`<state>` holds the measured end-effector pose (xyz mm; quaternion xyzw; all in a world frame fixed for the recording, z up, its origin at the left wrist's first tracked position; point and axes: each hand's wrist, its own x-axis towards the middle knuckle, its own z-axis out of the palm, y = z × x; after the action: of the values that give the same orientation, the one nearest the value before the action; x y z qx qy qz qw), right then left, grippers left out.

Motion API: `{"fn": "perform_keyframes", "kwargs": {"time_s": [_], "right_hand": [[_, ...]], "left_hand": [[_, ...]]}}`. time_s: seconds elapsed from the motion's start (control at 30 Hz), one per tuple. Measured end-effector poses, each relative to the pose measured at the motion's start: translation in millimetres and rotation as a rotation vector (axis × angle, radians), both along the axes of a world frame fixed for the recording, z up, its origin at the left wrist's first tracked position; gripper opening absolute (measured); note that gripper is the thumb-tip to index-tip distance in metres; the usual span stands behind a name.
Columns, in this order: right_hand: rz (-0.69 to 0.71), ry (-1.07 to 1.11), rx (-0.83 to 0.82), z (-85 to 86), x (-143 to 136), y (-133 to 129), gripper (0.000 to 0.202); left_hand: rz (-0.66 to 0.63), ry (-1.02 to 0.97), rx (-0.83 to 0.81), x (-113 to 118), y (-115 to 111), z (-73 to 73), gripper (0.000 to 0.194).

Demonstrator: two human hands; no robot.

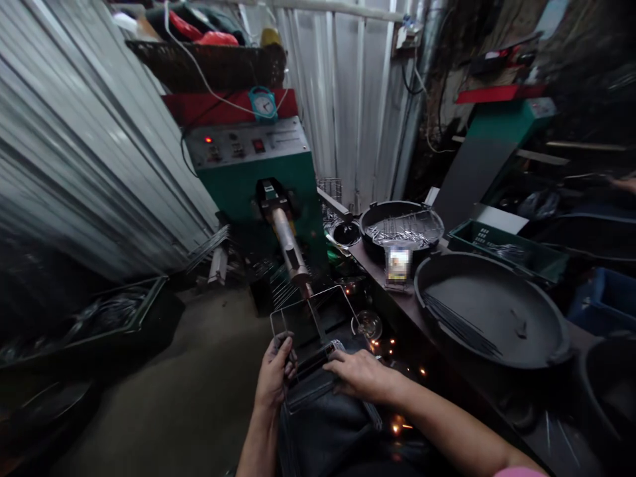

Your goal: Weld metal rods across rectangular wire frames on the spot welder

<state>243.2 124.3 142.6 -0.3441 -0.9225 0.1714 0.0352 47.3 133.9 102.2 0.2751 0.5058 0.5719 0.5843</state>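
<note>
Fingers (pixel 285 349) of my left hand (pixel 273 371) are pinching the left end of a bent wire frame (pixel 325 292), which is sitting right at the lower tip of the metal electrode arm (pixel 289 246); contact there I'm not able to confirm. My right hand (pixel 365 376) is curling over a stack of wire pieces (pixel 334 347) near my lap; whether it's pinching any, I can't tell. Electrode arm is jutting from a green machine (pixel 258 162). Orange sparks (pixel 392 342) are glowing to the right, beside the desk (pixel 373 272), where a round black pan (pixel 497 291) is holding dark rods (pixel 460 324).
</note>
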Motion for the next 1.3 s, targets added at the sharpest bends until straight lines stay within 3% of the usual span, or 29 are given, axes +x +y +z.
{"fn": "perform_keyframes", "kwargs": {"time_s": [0.3, 0.63, 0.93, 1.1, 1.3], "right_hand": [[0.010, 0.021, 0.069, -12.7, 3.3, -1.2, 0.042], [-0.001, -0.023, 0.117, -2.3, 4.9, -5.2, 0.038], [-0.009, 0.013, 0.133, -17.3, 4.2, -4.9, 0.037], [-0.010, 0.012, 0.141, -19.5, 2.8, 3.4, 0.040], [-0.049, 0.089, 0.178, -18.8, 3.9, 30.7, 0.054]], "left_hand": [[-0.012, 0.043, 0.022, -2.6, -0.1, -9.8, 0.035], [0.027, 0.107, -0.022, -0.5, -2.7, -8.6, 0.041], [-0.013, 0.225, -0.045, -5.3, -10.9, -18.7, 0.039], [-0.010, 0.232, -0.025, -5.7, -1.7, -17.1, 0.038], [0.022, 0.211, -0.001, -9.3, 26.1, -6.2, 0.035]]}}
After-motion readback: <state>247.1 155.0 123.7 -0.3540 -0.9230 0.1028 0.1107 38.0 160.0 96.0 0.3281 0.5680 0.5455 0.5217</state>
